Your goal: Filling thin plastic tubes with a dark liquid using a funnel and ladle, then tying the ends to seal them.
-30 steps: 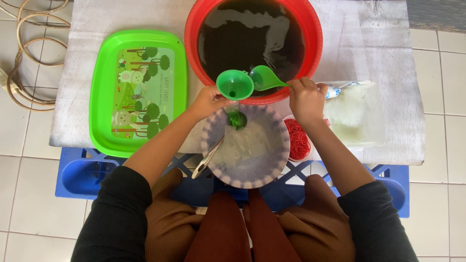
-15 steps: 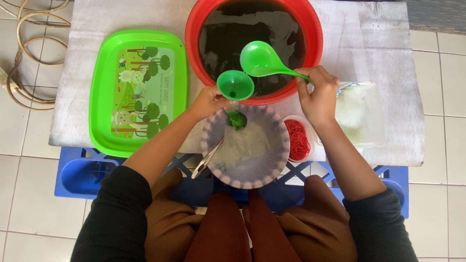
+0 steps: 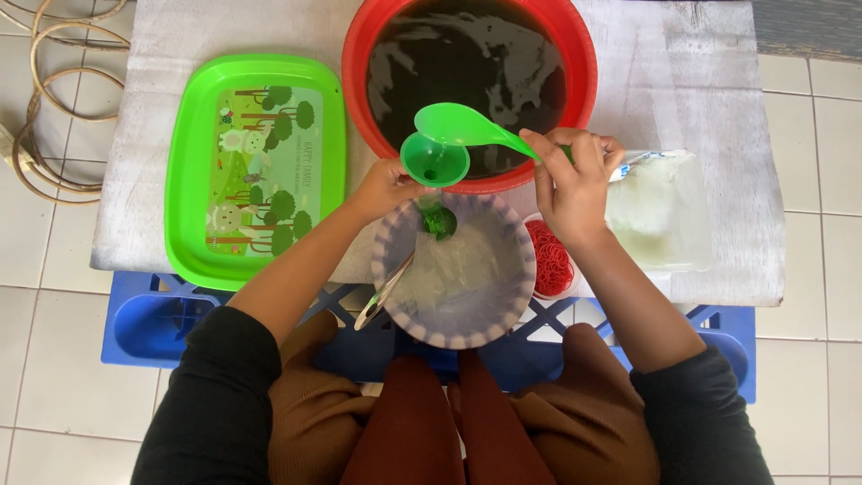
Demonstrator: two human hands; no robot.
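Green ladle (image 3: 460, 126), gripped by the right hand (image 3: 575, 175), tips over the funnel (image 3: 434, 159) the left hand (image 3: 384, 187) clasps: filling step; steady pouring seems needed.

My left hand (image 3: 388, 187) and right hand (image 3: 575, 180) work in a tight pocket. Straight ahead of them the red basin (image 3: 355, 81) of dark liquid blocks the way, its rim touching my ladle (image 3: 462, 126) and funnel (image 3: 434, 160). Just under my hands the grey-rimmed bowl (image 3: 453, 334) fills the near edge of the worktop (image 3: 682, 81). Right of my right hand lies a clear plastic bag (image 3: 660, 211), with a small dish of red rubber bands (image 3: 549, 258) squeezed between bag and bowl. Left of my left hand, past a narrow bare strip, the green tray (image 3: 184, 180) sits flat. The open room lies beyond the bag, on the bare worktop beside the basin.
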